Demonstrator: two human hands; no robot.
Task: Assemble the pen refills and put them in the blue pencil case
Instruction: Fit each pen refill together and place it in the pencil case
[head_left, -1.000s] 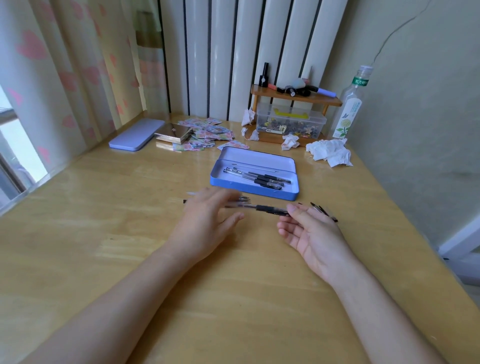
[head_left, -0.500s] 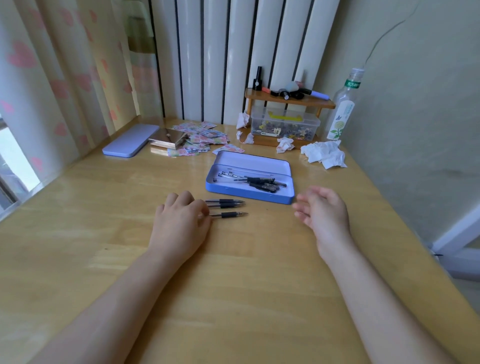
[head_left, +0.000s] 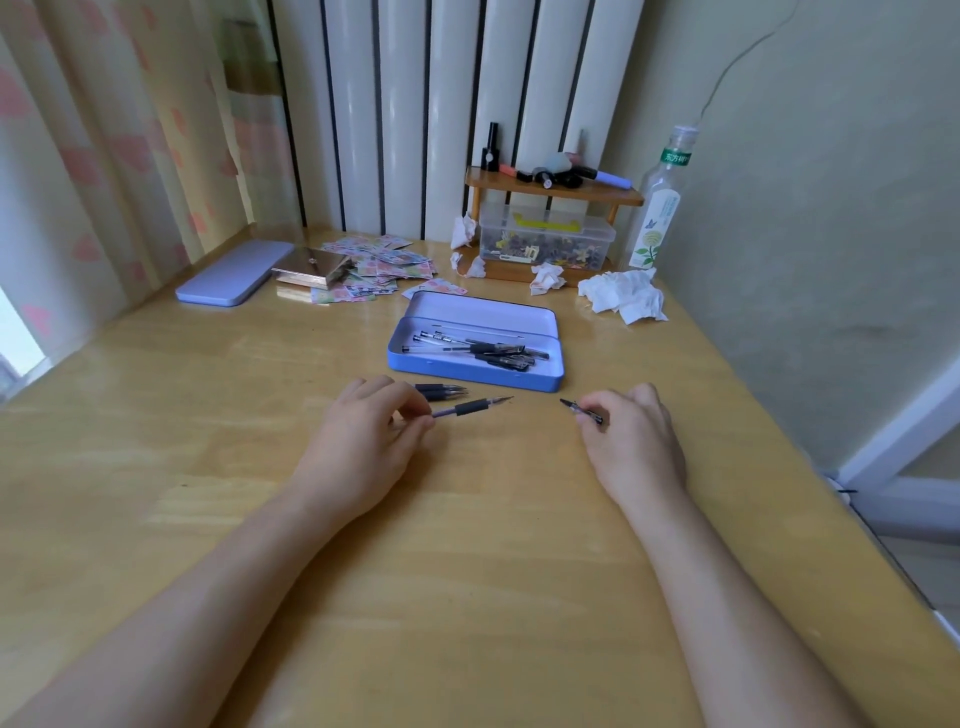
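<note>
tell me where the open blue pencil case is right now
In the head view the blue pencil case sits on the wooden table just beyond both hands, slightly right of centre, with crumpled tissue behind it to the right.

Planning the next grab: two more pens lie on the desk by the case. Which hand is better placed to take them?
Left. The left hand lies right beside the loose pens; the right hand is farther off, holding a small pen piece.
</note>
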